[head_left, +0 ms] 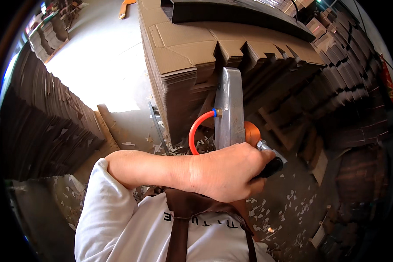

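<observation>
My left hand [231, 172] reaches across in front of my body, its fingers closed round the black handle [273, 167] of an air-powered hand tool. The tool has a long, flat grey metal body [230, 109], a round orange part [251, 133] and a red air hose [194, 131] on a blue-ringed fitting. Its far end is at the notched edge of a tall stack of die-cut cardboard sheets [179, 48]; whether it touches the sheets I cannot tell. A dark metal bar [231, 15] lies on top of the stack. My right hand is out of sight.
More cardboard stacks stand at the left [48, 122] and along the right [349, 83]. Small cardboard scraps [288, 209] litter the floor round me. A thin metal strip [158, 126] and wooden boards [107, 126] are near the stacks. An orange object [125, 8] shows at the top.
</observation>
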The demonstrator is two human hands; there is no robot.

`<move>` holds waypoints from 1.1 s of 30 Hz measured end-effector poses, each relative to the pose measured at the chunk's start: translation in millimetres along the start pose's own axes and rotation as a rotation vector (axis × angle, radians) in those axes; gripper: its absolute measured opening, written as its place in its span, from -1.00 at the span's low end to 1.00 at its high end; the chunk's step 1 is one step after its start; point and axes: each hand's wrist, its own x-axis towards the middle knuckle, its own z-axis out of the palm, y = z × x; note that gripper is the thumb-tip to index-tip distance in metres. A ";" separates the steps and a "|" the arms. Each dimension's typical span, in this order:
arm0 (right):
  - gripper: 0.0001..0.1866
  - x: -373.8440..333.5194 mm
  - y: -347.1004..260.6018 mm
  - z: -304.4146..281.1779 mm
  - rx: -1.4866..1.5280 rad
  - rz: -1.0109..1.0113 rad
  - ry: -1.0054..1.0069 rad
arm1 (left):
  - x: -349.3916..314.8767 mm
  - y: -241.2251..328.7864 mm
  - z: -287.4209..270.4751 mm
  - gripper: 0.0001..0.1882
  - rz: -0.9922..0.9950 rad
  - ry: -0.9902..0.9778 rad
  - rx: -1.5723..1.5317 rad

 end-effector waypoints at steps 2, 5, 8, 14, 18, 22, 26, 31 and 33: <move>-0.85 6.5 -12.7 1.5 -0.010 0.022 -0.046 | 4.9 -4.5 -10.5 -0.53 -0.203 -0.038 -0.131; -0.85 14.2 -16.0 10.5 0.171 0.061 -0.078 | 10.6 -13.4 -5.2 -0.53 -0.270 -0.029 -0.216; -0.85 17.0 -24.3 5.9 0.073 0.057 -0.072 | 10.0 -11.0 -6.1 -0.54 -0.260 -0.021 -0.158; -0.86 10.8 -20.9 11.3 0.084 0.130 -0.072 | 5.6 -23.3 -3.9 -0.64 -0.180 0.063 -0.182; -0.87 18.0 -16.7 9.5 0.103 0.205 -0.136 | 6.6 -14.3 -12.2 -0.57 -0.341 0.016 -0.214; -0.87 22.9 -24.9 3.4 0.140 0.212 -0.169 | 9.6 -22.0 -5.0 -0.48 -0.390 0.022 -0.276; -0.86 33.8 -7.9 -4.1 0.169 0.090 -0.187 | 16.7 -28.6 5.1 -0.47 -0.392 0.086 -0.288; -0.87 41.6 2.9 -8.6 0.121 0.068 -0.228 | 17.2 -24.5 12.8 -0.47 -0.478 0.153 -0.348; -0.87 40.3 12.6 -6.7 0.102 0.025 -0.201 | 16.4 -24.6 14.9 -0.48 -0.494 0.164 -0.389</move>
